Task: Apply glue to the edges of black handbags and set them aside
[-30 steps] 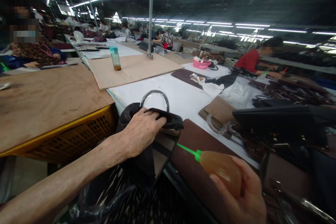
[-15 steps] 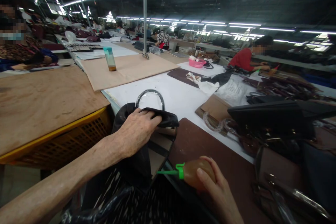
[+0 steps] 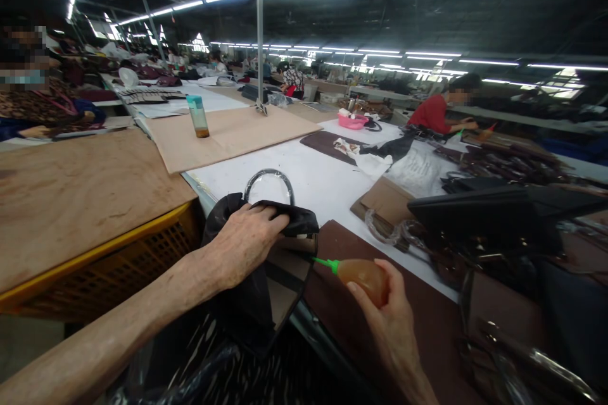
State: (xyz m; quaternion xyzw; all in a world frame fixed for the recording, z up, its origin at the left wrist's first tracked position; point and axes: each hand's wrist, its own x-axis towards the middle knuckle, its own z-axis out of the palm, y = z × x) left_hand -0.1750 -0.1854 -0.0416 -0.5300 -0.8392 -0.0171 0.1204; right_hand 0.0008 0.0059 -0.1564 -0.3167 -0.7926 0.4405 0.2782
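Note:
My left hand (image 3: 251,237) grips the upper edge of a black handbag (image 3: 247,304), fingers curled over its rim. The bag leans at the table's edge, its beige inner panel partly showing. Behind the hand rises the bag's round handle (image 3: 270,172), wrapped in clear plastic. My right hand (image 3: 384,304) is wrapped round a soft glue bottle (image 3: 363,275) filled with amber liquid. The bottle lies nearly level, and its green nozzle points left at the bag's right edge. Whether the tip touches the bag I cannot tell.
A brown sheet (image 3: 342,316) lies under the bottle. To the right are a black bag (image 3: 489,215) and several brown bags. Left stands a yellow crate (image 3: 142,259) below a wooden board (image 3: 85,183). A water bottle (image 3: 197,117) stands beyond; a person in red (image 3: 430,114) sits at the right.
My right hand has raised the glue bottle and moved it away from me, so its nozzle has gone from the bag's lower edge to higher up. My left hand keeps its hold.

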